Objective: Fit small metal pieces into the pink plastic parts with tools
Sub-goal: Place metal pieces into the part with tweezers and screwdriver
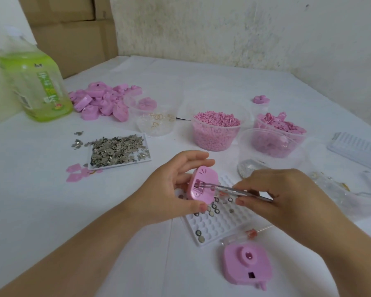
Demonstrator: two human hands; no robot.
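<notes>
My left hand [171,187] grips a pink plastic shell [206,179], tilted so its open compartment faces right. My right hand [287,196] pinches metal tweezers [240,190] whose tips reach into that compartment; whatever they carry is too small to tell. Below both hands lies a white dimpled tray [214,226] with several button cells. A second pink shell [247,265] rests face down at the front right. A flat white tray [118,152] at the left holds a heap of small metal pieces.
A green bottle [34,82] stands far left beside a pile of pink shells [103,101]. Clear tubs hold rings [156,121], pink granules [215,130] and pink clips [278,133]. A clear-handled tool [244,233] lies by the dimpled tray. A white ridged holder [356,148] sits at the right.
</notes>
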